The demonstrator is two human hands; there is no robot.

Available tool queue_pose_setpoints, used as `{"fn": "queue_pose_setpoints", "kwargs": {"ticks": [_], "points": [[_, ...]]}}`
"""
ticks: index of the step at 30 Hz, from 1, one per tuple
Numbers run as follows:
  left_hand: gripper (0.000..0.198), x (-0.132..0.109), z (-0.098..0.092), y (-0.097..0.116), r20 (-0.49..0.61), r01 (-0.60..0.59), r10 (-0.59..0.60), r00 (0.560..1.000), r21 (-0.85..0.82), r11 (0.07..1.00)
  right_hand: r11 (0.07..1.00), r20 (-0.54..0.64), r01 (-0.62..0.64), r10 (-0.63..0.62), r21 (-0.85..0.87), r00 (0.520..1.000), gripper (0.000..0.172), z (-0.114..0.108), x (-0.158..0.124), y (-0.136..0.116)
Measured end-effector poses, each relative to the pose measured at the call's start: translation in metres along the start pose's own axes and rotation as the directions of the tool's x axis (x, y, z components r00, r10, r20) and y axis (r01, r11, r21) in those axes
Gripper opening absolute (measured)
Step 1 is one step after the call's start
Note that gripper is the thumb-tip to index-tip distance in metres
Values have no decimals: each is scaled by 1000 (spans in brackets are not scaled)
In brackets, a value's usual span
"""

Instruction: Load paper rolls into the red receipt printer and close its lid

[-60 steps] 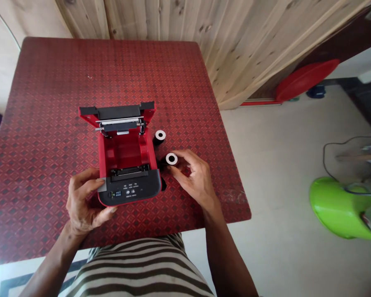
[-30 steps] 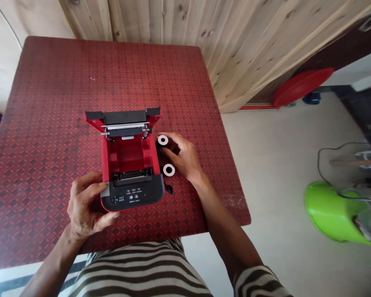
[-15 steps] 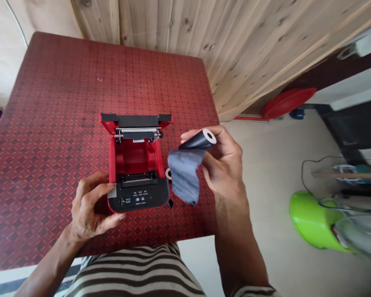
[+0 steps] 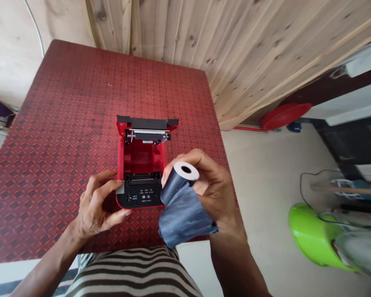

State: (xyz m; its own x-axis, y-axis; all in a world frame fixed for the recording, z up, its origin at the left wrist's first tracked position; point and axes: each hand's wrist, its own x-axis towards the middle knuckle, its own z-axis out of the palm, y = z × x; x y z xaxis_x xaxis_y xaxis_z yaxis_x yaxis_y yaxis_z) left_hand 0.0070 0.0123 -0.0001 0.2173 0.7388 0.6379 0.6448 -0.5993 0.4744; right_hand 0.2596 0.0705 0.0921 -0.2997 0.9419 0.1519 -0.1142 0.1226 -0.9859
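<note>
A dark paper roll with a white middle (image 4: 179,181) is clamped by the right hand (image 4: 214,185), and the open red and black plastic printer (image 4: 142,194) is kept steady, gripped by the left hand (image 4: 100,204).

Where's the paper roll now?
Head view: the paper roll is in the right hand, over the open red printer's near right corner, its loose end hanging past the table edge.

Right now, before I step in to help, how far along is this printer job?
Done: the red printer has its lid open, showing the compartment. In hand: the right hand holds a dark paper roll with a white core, a loose length hanging from it, while the left hand steadies the printer. Left: the roll is not yet in the compartment, and the lid is not closed.
</note>
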Motion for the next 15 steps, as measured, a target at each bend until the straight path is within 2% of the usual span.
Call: {"fn": "queue_pose_setpoints", "kwargs": {"ticks": [3, 6, 10, 13, 15], "points": [[52, -1, 0, 0, 4, 0, 0, 1000, 12, 1000, 998, 2, -48, 47, 39, 999, 37, 5, -4, -3], [53, -1, -1, -1, 10, 0, 0, 1000, 9, 1000, 999, -9, -45, 45, 8, 999, 36, 8, -8, -10], [54, -4, -1, -1, 7, 9, -9, 1000, -1, 1000, 981, 65, 71, -60, -181, 996, 35, 7, -11, -20], [55, -5, -1, -2, -1, 10, -10, 1000, -19, 1000, 915, 120, 194, -162, -354, 979, 40, 6, -11, -29], [55, -6, -1, -2, 8, 10, -10, 1000, -26, 1000, 869, 136, 212, -168, -446, 976, 40, 6, -8, -36]]}}
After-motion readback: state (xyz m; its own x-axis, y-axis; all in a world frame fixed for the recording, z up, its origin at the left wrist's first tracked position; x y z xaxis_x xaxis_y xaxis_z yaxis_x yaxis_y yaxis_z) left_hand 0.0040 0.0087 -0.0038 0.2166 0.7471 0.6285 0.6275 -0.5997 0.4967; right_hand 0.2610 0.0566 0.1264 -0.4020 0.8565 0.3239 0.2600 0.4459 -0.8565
